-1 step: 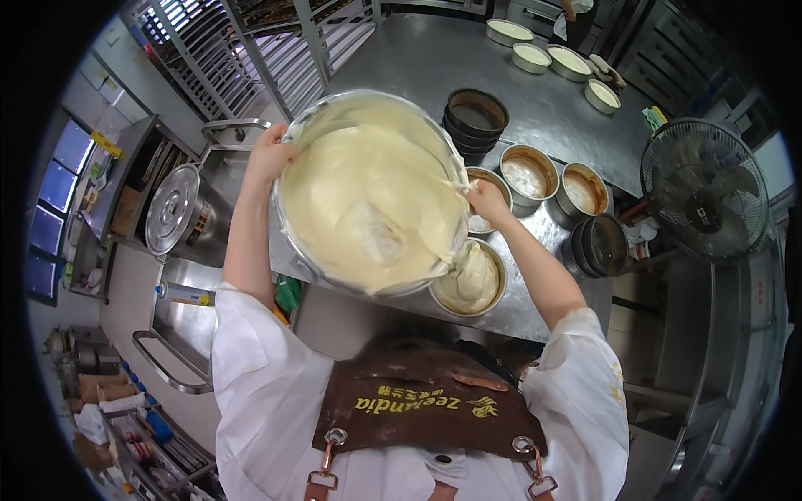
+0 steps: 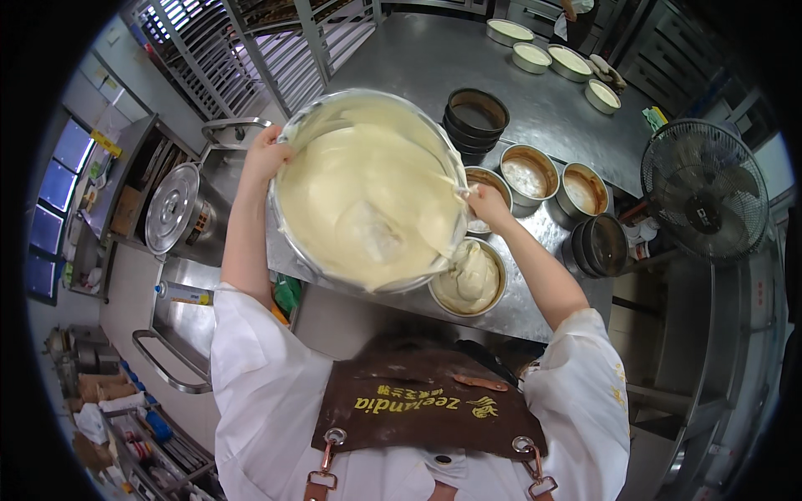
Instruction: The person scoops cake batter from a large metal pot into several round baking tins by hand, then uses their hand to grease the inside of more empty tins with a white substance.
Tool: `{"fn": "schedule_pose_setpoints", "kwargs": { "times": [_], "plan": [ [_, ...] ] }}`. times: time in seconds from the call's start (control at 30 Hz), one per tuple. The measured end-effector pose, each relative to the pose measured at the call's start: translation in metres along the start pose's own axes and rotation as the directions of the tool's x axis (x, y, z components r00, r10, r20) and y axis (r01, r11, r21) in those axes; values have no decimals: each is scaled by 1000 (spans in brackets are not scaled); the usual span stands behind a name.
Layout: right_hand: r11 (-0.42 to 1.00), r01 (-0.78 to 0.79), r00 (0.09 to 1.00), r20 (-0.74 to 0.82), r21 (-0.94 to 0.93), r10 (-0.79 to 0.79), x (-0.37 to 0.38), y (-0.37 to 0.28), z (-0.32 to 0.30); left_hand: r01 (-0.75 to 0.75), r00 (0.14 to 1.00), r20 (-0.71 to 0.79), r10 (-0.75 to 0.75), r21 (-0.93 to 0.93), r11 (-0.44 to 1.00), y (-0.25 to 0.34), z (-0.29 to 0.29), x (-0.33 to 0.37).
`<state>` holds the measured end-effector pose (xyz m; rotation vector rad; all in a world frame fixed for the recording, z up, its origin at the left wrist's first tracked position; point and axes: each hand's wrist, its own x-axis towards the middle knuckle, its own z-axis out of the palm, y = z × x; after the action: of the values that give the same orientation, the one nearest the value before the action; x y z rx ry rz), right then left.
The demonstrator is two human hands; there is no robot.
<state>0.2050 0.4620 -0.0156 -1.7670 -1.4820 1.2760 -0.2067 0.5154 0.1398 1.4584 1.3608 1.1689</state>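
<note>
A large metal mixing bowl (image 2: 292,255) of pale yellow batter (image 2: 334,179) is held up and tilted between my hands. My left hand (image 2: 267,153) grips its rim at the left. On the opposite side, my right hand (image 2: 486,205) is closed on the rim, which is smeared with batter. Just below the bowl's right edge stands a round cake pan (image 2: 503,288) with a mound of batter (image 2: 468,282) in it. Batter hangs between the bowl's lip and this mound. A second pan (image 2: 476,225) sits partly hidden behind my right hand.
Two light cake pans (image 2: 528,173) (image 2: 585,190) stand on the steel table (image 2: 401,63). Near them are stacked dark pans (image 2: 476,118) and more dark pans (image 2: 603,244). Filled pans (image 2: 570,62) sit at the far end. A fan (image 2: 703,188) stands right, a lidded pot (image 2: 177,209) left.
The bowl has shifted very slightly to the left and away from me, with both hands still on its rim. The pans look the same.
</note>
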Motion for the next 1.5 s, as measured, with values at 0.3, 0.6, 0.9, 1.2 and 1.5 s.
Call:
{"fn": "schedule_pose_setpoints", "kwargs": {
  "times": [0.3,0.6,0.9,1.2,1.5],
  "plan": [
    [761,-228,931,364,608,-12,-119,-66,78,116,948,-286,-138,-94,989,-35,-50,-25],
    [918,385,891,222,94,-396,-111,-63,18,140,798,-459,-391,-490,861,-99,-83,-97],
    [205,787,604,658,-582,-450,-100,40,27,8,773,-521,-361,-562,827,-68,-27,-146],
    [418,763,646,548,-493,-532,-103,43,49,190,694,-528,-489,-521,832,-134,-14,-258],
    [372,758,650,574,-535,-498,-106,40,46,648,658,532,-533,-39,760,-144,125,-271]
  ]
}}
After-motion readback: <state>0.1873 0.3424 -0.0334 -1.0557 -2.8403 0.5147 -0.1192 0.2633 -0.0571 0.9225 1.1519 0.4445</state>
